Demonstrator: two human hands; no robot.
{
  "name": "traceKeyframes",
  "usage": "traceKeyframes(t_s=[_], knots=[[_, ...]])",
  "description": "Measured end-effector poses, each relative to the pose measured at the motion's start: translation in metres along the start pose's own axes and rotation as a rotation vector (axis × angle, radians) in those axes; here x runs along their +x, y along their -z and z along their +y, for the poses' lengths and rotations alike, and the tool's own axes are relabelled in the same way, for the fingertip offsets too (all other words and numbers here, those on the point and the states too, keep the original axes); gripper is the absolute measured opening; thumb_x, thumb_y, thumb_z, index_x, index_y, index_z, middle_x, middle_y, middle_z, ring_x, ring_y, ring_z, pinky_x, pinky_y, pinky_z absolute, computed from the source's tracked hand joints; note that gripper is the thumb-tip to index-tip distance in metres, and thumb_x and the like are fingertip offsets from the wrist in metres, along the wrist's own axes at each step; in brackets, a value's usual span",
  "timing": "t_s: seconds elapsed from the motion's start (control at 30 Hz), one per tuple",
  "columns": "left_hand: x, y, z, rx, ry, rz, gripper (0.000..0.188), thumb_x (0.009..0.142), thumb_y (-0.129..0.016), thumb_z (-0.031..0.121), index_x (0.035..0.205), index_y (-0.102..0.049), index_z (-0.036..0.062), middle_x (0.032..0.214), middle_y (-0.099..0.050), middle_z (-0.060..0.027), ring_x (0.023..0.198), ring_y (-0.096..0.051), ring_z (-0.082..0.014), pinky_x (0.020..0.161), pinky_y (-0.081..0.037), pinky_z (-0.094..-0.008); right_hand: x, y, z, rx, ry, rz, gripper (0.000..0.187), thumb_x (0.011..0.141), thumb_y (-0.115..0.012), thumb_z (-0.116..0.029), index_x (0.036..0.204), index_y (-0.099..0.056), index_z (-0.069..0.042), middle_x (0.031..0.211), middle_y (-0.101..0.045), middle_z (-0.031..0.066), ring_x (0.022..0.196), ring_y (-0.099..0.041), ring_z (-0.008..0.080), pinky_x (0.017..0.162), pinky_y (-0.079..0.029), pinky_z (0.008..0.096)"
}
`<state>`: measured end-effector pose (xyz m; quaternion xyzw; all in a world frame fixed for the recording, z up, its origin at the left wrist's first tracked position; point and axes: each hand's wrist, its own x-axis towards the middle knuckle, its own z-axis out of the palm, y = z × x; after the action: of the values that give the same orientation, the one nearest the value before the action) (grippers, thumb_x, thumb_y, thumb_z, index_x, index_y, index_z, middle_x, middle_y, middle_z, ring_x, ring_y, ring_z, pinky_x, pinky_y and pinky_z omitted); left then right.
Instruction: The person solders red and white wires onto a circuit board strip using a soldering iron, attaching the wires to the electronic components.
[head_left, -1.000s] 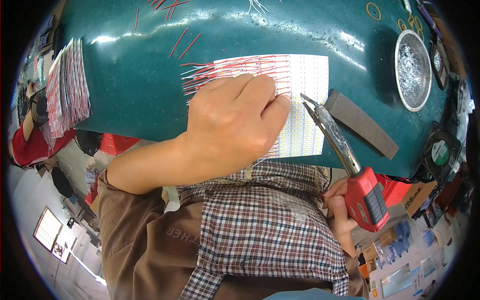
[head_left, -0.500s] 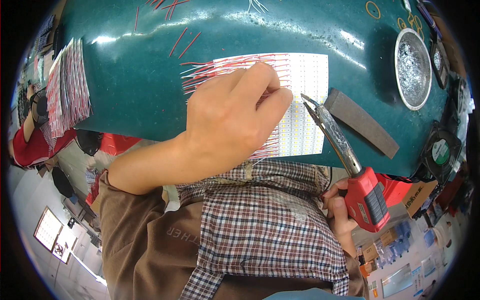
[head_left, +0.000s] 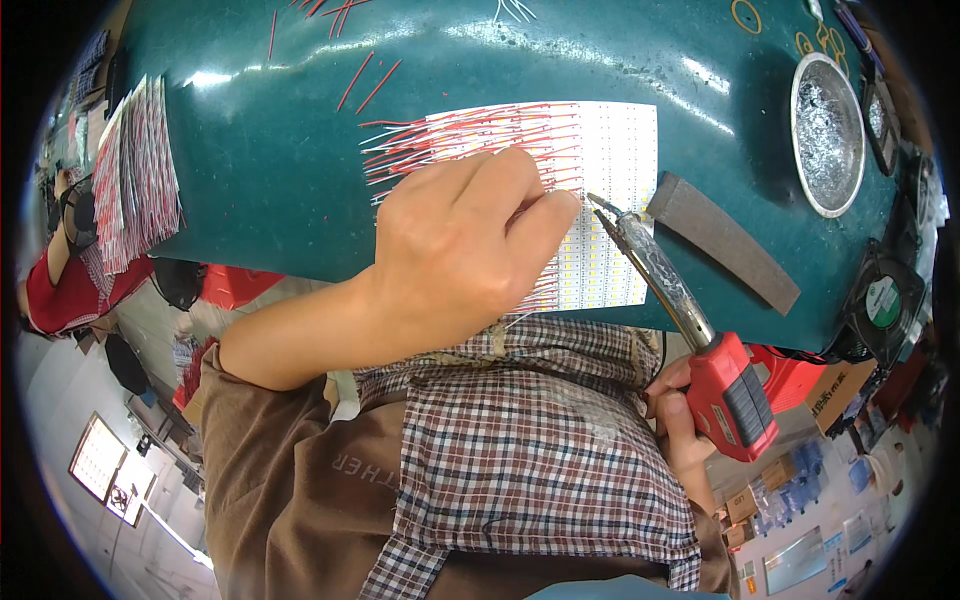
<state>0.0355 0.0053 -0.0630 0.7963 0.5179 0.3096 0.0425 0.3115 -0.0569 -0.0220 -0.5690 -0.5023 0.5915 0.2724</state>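
Observation:
My left hand [head_left: 455,230] is closed in a pinch over a white LED circuit board [head_left: 615,150], apparently on a thin wire whose end is mostly hidden by the fingers. Rows of red and white wires [head_left: 420,145] stick out to the left from the board, partly covered by this hand. My right hand [head_left: 682,420] grips the red handle of a soldering iron [head_left: 725,395] at the lower right. The iron slants up and left, its tip at the board just right of my left fingertips. Whether the tip touches the board I cannot tell.
A grey-brown block [head_left: 725,243] lies right of the board on the green table [head_left: 270,190]. Beyond it stands a metal bowl [head_left: 828,140] of silvery bits, near a small fan [head_left: 880,303]. A wire bundle [head_left: 140,180] hangs at the left edge; loose red wires [head_left: 378,87] lie farther back.
The soldering iron has moved slightly left, bringing its tip closer to my left fingertips. My left hand has shifted a little toward me and stays pinched.

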Motion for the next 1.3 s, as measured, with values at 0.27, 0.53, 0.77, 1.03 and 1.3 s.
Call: traceKeyframes(t_s=[0.27,0.53,0.77,1.03,1.3], knots=[[0.0,0.0,0.0,0.003,0.007,-0.004,0.024,0.061,-0.074,0.0,0.084,-0.07,0.0041,0.064,-0.047,-0.0026,0.051,-0.049,-0.0152,0.042,-0.037,-0.0272,0.003,-0.002,-0.004,0.007,-0.003,-0.015,0.022,0.084,-0.063,-0.019,0.088,-0.052,0.0,0.076,-0.057,0.0144,0.053,-0.045,0.012,0.048,-0.036,0.0236],[-0.001,0.001,0.002,0.007,0.031,-0.039,0.026,0.06,-0.073,-0.001,0.085,-0.069,0.0044,0.065,-0.046,-0.0025,0.051,-0.048,-0.0156,0.042,-0.037,-0.0281,0.003,0.001,-0.003,-0.019,-0.012,-0.007,0.022,0.083,-0.063,-0.018,0.085,-0.051,0.002,0.074,-0.056,0.0147,0.05,-0.044,0.0111,0.046,-0.035,0.023],[0.0,0.003,0.002,0.016,0.037,-0.053,0.027,0.059,-0.072,-0.001,0.085,-0.069,0.0052,0.066,-0.046,-0.0022,0.052,-0.049,-0.0156,0.043,-0.038,-0.028,0.001,-0.005,-0.007,0.036,-0.066,0.082,0.024,0.083,-0.062,-0.019,0.083,-0.05,0.002,0.072,-0.055,0.0137,0.043,-0.04,0.0102,0.041,-0.034,0.023],[0.001,0.01,0.002,-0.046,0.134,-0.12,0.021,0.066,-0.073,0.003,0.085,-0.067,0.0074,0.072,-0.053,-0.0029,0.057,-0.054,-0.0172,0.048,-0.042,-0.0285,0.006,-0.007,-0.009,0.052,-0.022,0.085,0.02,0.082,-0.06,-0.015,0.084,-0.049,0.001,0.069,-0.053,0.0126,0.039,-0.039,0.0099,0.067,-0.044,0.0212],[0.002,0.064,-0.066,0.209,0.578,-0.043,0.022,0.074,-0.076,0.02,0.083,-0.061,0.0066,0.081,-0.059,-0.007,0.073,-0.061,-0.0227,0.061,-0.048,-0.0329,0.001,-0.002,0.004,0.151,0.018,0.092,0.02,0.085,-0.058,-0.013,0.088,-0.047,0.003,0.076,-0.052,0.0156,0.039,-0.033,0.0068,0.041,-0.033,0.0222]])
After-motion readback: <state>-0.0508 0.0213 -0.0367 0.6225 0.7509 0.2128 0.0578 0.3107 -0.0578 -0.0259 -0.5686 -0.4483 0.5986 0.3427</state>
